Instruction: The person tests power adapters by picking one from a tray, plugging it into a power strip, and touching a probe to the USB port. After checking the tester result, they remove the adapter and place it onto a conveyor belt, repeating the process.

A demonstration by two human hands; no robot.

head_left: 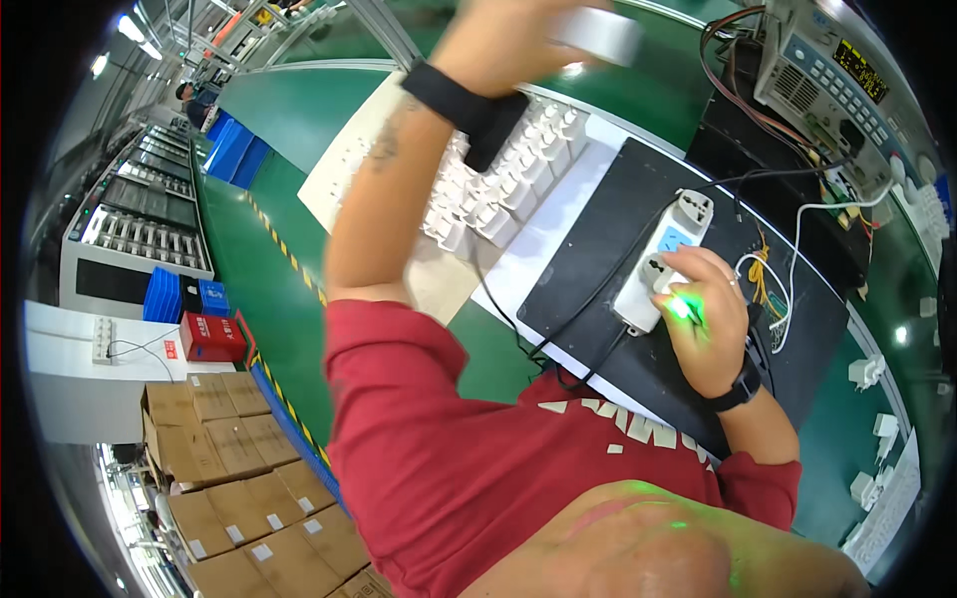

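Red sleeve (pixel 439 439) is seen closest. Something glowing green, maybe a plug (pixel 681 307), is gripped by the right hand (pixel 706 319) on the power strip (pixel 666 261). A blurred white block (pixel 598 35) is held by the raised left hand (pixel 508 45).

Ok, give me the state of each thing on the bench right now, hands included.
Left hand: raised, closed on a blurred white block.
Right hand: resting on the power strip, grip closed on a small part lit green.
White power strip: lying flat on the black mat, cord attached.
White adapters: packed in rows on the tray.
Test instrument: display lit.
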